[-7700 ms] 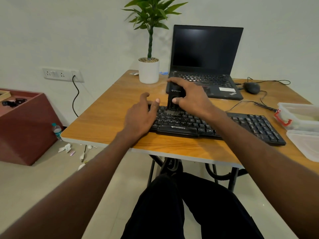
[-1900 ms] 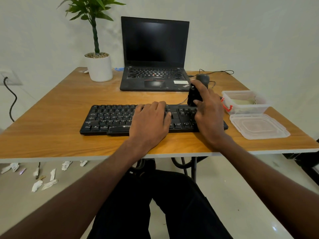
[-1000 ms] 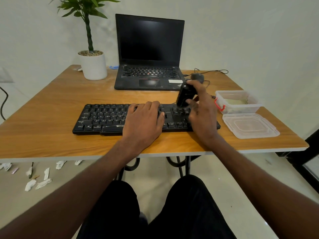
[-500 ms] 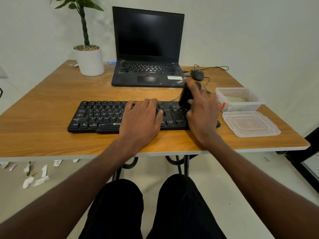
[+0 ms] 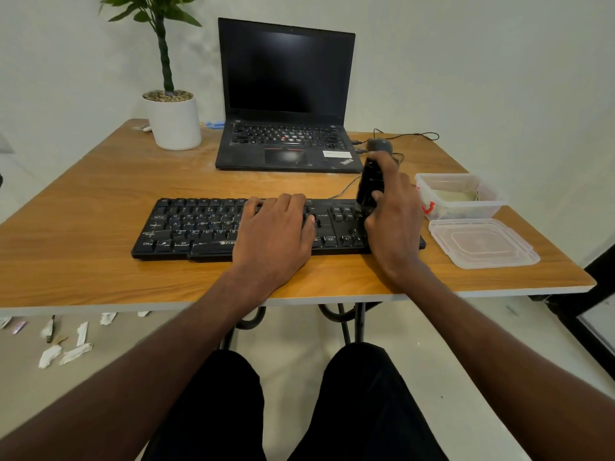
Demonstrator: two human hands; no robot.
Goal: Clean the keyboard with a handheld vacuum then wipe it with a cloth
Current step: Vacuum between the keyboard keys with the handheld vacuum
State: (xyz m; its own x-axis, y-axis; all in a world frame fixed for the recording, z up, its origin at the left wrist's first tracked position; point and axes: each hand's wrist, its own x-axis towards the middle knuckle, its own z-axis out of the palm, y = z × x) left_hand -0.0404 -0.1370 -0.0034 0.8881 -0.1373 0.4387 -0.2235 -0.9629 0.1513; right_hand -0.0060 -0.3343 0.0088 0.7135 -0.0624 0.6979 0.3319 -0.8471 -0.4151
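Right hand (image 5: pixel 394 214) clenched round handheld vacuum (image 5: pixel 370 186) at right end of keyboard (image 5: pixel 186 224); left hand (image 5: pixel 274 234) rested flat, released. Vacuuming apparently near finish; wiping not begun, no cloth clearly visible.

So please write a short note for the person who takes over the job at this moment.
Left hand: flat on the keyboard, steadying it.
Right hand: grips the vacuum upright over the keyboard's right end.
Cloth: seems to lie in the open box, right of the keyboard; lid beside it.
Done: cannot tell how much is vacuumed.
Left: finish vacuuming, then wipe with the cloth.
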